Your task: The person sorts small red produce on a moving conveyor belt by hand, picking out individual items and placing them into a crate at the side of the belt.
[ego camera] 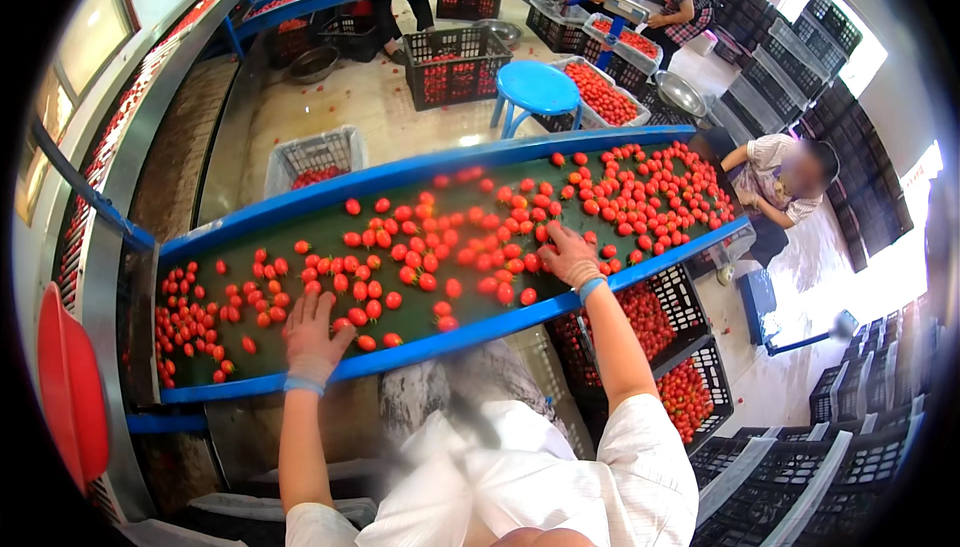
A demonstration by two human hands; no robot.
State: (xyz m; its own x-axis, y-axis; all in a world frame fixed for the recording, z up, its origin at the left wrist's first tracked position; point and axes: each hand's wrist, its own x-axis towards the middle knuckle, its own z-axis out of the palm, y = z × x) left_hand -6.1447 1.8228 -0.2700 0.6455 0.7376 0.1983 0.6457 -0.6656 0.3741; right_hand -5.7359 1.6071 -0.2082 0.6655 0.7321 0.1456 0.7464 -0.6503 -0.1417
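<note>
Small red cherry tomatoes (420, 258) lie loose over the green bed (480, 326) of a sloping sorting table with blue rails (517, 316). They crowd at the right and left ends and lie thinner in the middle. My left hand (315, 341), in a thin glove with a blue band at the wrist, rests palm down by the near rail. Its fingers are apart, their tips close to a few tomatoes. Gloved the same way, my right hand (574, 258) reaches over the near rail further right, fingers spread beside tomatoes. Whether its fingertips touch any is unclear.
Black crates of tomatoes (686, 397) stand below the rail at my right. Beyond the table are a lined crate (319, 157), a blue stool (538, 88) and a roller conveyor (124, 149). A red basin (71, 389) is at left. Another person (780, 179) sits off the right end.
</note>
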